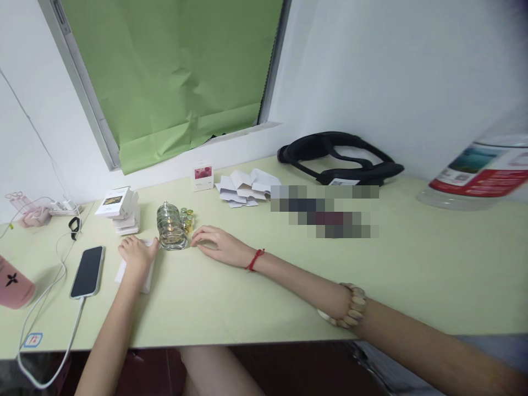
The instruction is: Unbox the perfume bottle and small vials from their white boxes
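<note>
My left hand (138,256) rests on a flat white box (147,280), its fingers spread and the thumb sticking out to the right. The hand covers much of that box. Just right of it stands a row of clear glass bottles (172,236), close together. Several small vials with green and yellow tones (187,220) sit beside them. My right hand (223,246) lies on its side on the table near the bottles, thumb and fingers apart, with nothing seen between them. It wears a red string bracelet (254,260).
Stacked small white boxes (117,206) stand behind my left hand. A phone (88,272) on a white cable and a pink cup (14,283) are at left. Folded white papers (243,190), a box with a pink picture (203,177), a black headset (338,157) and a large bottle (478,170) line the back.
</note>
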Motion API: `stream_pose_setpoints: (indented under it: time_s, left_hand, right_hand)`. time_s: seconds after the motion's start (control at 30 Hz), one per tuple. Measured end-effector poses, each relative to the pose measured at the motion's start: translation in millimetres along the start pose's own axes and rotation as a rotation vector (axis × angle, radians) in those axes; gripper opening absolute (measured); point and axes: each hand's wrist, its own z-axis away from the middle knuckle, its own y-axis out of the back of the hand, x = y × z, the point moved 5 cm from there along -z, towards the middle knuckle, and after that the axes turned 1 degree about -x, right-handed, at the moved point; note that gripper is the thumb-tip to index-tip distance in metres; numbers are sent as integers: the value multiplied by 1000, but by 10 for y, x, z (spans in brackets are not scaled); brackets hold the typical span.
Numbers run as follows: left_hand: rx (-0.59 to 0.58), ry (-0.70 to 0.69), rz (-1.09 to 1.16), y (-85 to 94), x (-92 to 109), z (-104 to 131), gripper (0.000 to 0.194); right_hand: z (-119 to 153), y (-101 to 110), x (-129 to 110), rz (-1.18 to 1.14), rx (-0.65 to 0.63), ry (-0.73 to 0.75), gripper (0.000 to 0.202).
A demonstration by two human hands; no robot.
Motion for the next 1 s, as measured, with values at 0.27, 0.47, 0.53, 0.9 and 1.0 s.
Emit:
stream_pose_setpoints:
  time_s: [0.27,0.47,0.53,0.9,1.0]
  left_hand:
    - [20,22,-61,-70,-52,-44,90]
    - [16,29,-78,-78,-68,-58,101]
    - [18,39,-98,-79,-71,-60,103]
    - [46,8,-122,-30,-43,-25,89]
    - [87,-102,-90,15,24,-4,76]
  right_hand:
    - [2,4,-3,-3,-1,13,18]
    - [3,-1,6,2,-3,-1,18]
    - [4,-2,7,-2,-6,-1,18]
    - [11,-9,13,-5,-27,-6,18]
    - [9,-9,8,-5,-30,-6,18]
